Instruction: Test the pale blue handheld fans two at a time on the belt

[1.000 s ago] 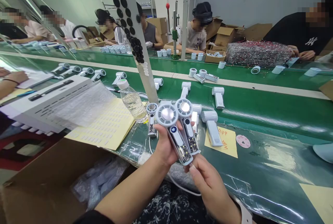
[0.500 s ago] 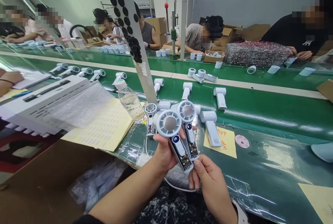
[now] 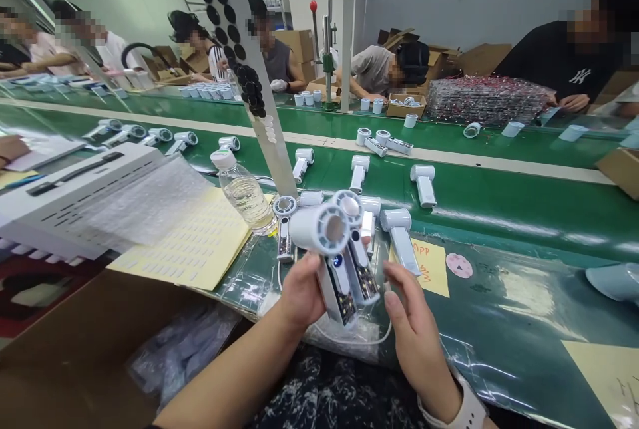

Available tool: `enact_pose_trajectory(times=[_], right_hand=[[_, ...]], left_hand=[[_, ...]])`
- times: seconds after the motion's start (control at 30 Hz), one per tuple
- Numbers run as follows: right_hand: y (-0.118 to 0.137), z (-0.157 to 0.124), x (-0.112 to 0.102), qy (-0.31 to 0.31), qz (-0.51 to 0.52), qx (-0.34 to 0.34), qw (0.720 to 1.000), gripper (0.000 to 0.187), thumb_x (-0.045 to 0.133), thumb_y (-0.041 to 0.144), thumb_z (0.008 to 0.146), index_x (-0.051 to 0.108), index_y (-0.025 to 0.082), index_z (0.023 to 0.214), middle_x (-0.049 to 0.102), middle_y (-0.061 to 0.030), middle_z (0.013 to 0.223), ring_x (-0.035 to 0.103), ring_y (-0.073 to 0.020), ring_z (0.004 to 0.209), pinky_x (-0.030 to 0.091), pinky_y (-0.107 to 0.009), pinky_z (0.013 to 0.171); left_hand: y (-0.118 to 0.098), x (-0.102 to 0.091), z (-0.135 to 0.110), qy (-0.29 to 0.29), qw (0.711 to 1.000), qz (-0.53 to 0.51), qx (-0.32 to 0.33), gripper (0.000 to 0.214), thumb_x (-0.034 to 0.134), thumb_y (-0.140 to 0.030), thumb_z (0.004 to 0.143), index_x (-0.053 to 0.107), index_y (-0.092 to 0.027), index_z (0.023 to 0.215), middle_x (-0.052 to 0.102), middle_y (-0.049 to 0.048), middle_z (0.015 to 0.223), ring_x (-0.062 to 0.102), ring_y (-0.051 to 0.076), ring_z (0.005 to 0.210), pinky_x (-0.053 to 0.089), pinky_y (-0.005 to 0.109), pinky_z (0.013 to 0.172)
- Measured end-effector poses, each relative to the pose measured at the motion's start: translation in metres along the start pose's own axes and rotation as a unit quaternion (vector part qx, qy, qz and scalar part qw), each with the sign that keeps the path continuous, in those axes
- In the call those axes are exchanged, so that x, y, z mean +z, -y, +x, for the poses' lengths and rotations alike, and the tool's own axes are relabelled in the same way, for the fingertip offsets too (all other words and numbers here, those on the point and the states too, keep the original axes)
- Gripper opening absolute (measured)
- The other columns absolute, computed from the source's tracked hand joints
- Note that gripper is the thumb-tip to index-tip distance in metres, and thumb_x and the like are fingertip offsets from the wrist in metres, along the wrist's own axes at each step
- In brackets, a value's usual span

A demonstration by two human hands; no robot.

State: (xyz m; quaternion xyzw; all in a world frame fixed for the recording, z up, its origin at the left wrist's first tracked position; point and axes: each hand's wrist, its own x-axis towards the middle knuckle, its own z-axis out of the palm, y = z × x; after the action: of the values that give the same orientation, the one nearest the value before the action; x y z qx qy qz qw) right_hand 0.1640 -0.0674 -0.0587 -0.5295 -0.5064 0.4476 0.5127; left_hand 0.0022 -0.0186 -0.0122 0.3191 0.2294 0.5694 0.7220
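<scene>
Two light-blue handheld fans are in my left hand, side by side with their handles pointing down. The front fan has its round head turned to the right, bare circuit board showing on the handle and a small lit display. Behind it, the second fan also shows its board; its display looks dark. My right hand is just right of the handles, apart from them, with the plug end of a white cable between thumb and fingers. That cable loops below the fans.
More fans lie on the green conveyor and bench. A water bottle, a yellow sticker sheet and a white box stand left. A post rises ahead. A fan rests on a yellow note. Several co-workers sit opposite.
My right hand has moved right, away from the fan handles, with the cable end. The fans have tilted and turned in my left hand, and the rear fan's display has gone dark.
</scene>
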Motion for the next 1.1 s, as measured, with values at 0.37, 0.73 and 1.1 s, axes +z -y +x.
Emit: enact_pose_trajectory(times=[0.37, 0.73, 1.1], right_hand=[[0.021, 0.022, -0.03, 0.081, 0.222, 0.037, 0.971, 0.042, 0.084, 0.04, 0.075, 0.067, 0.03, 0.113, 0.07, -0.002, 0.104, 0.065, -0.0189, 0.086, 0.053, -0.033, 0.083], [0.028, 0.014, -0.035, 0.138, 0.321, 0.083, 0.933, 0.025, 0.076, 0.039, 0.085, 0.067, 0.023, 0.102, 0.065, -0.0009, 0.093, 0.06, -0.0117, 0.073, 0.053, -0.025, 0.067], [0.035, 0.014, -0.033, 0.136, 0.318, 0.116, 0.931, 0.028, 0.077, 0.042, 0.083, 0.067, 0.022, 0.1, 0.064, -0.0023, 0.092, 0.061, -0.0136, 0.077, 0.053, -0.027, 0.07]], left_hand=[[0.01, -0.004, 0.009, -0.003, 0.995, 0.055, -0.081, 0.046, 0.071, -0.059, 0.08, 0.068, -0.02, 0.102, 0.067, 0.0037, 0.087, 0.064, 0.017, 0.077, 0.054, 0.033, 0.076], [0.012, 0.002, -0.002, 0.096, 0.989, 0.068, -0.092, 0.043, 0.078, -0.028, 0.078, 0.053, -0.022, 0.113, 0.058, -0.0012, 0.092, 0.062, 0.013, 0.073, 0.051, 0.028, 0.066], [0.009, 0.005, -0.004, 0.119, 0.984, 0.077, -0.111, 0.047, 0.079, -0.031, 0.08, 0.053, -0.022, 0.117, 0.058, 0.0, 0.098, 0.064, 0.013, 0.08, 0.052, 0.032, 0.076]])
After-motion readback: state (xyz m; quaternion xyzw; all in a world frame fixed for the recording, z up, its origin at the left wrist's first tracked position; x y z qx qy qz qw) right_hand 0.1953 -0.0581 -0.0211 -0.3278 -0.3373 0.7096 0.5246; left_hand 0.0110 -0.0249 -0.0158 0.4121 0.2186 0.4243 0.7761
